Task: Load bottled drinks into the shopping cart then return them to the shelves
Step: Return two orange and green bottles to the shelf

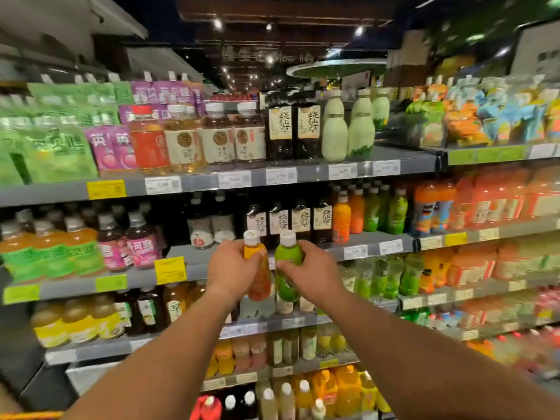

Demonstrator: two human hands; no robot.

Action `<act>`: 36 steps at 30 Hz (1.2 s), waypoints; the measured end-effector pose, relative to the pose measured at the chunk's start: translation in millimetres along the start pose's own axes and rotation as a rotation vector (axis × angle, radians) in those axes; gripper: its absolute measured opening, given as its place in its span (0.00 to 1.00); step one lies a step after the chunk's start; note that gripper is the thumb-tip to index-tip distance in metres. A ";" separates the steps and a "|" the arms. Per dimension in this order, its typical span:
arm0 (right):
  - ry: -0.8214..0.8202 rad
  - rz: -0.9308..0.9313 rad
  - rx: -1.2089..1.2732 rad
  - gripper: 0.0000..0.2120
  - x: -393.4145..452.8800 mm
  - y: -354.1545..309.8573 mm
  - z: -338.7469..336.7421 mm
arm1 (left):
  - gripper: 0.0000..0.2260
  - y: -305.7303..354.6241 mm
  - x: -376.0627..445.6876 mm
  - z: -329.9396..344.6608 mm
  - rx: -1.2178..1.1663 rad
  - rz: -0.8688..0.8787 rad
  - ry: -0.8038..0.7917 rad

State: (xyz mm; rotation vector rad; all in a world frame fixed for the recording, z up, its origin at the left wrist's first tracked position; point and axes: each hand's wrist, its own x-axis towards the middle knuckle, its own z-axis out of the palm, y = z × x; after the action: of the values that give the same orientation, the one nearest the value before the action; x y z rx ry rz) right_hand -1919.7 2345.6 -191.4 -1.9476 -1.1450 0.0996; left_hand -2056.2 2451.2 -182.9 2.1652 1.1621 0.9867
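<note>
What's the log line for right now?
left hand: holds orange bottle | right hand: holds green bottle | place: in front of shelves

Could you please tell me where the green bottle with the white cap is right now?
In the head view, centre frame, the green bottle is gripped by the right hand, beside the orange bottle in the left hand, before the shelves.

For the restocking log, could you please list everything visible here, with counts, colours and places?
orange bottle: one, orange, white cap, in the left hand.
green bottle: one, green, white cap, in the right hand.
shelves: several grey tiers, filled with bottled drinks, too many to count.
pouches: many, green and purple, top shelf left.
price tags: many, white, yellow, green, on shelf edges.
left hand: grips the orange bottle.
right hand: grips the green bottle.
</note>
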 end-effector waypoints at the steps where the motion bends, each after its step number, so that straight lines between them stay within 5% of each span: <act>1: 0.020 0.013 -0.022 0.22 0.4 17.1 -19.9 | 0.14 15.7 -0.5 19.3 -0.040 0.006 -0.026; 12: 0.153 0.195 -0.111 0.21 35.8 146.4 -153.3 | 0.16 143.8 19.4 162.1 -0.036 0.125 -0.170; 24: 0.201 0.202 -0.128 0.28 126.0 218.2 -171.5 | 0.14 179.1 94.6 246.9 0.037 0.120 -0.181; 36: 0.110 0.031 -0.055 0.21 229.6 271.9 -167.1 | 0.16 203.1 152.3 331.2 0.096 -0.023 -0.049</act>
State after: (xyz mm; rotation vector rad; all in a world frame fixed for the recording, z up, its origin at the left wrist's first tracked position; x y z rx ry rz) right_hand -1526.7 2353.3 -200.5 -1.9937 -1.0557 -0.0226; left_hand -1639.0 2449.2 -191.4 2.2322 1.2316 0.8803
